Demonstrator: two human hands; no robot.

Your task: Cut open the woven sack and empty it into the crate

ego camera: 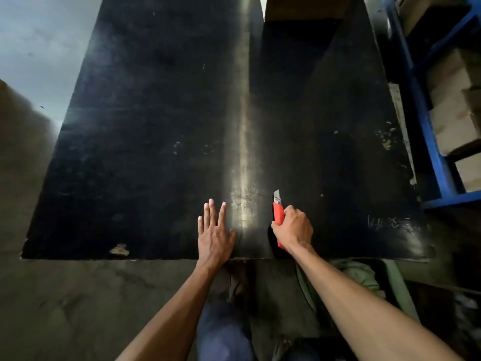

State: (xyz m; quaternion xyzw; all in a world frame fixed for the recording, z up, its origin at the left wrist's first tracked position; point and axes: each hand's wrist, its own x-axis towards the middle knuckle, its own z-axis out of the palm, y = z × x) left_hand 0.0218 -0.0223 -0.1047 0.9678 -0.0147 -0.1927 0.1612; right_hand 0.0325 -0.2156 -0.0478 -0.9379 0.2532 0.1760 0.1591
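Nearest the camera, both forearms reach forward over the near edge of the table. The left hand lies flat on the dark top, palm down, fingers spread apart and holding nothing. The right hand is just beside it, fingers wrapped tight around a red utility knife. The blade is extended and points away from the person, with its long axis running near to far.

Neither the woven sack nor the crate can be identified in this view. The table surface ahead of both hands carries no sack. A green, cloth-like bundle lies on the floor below the right forearm; whether it is the sack cannot be told. The coming cut depends on locating the sack first, so its direction from the blade is undetermined.

Farther off, a brown box is cut off by the top edge. Blue shelving with cartons stands at right
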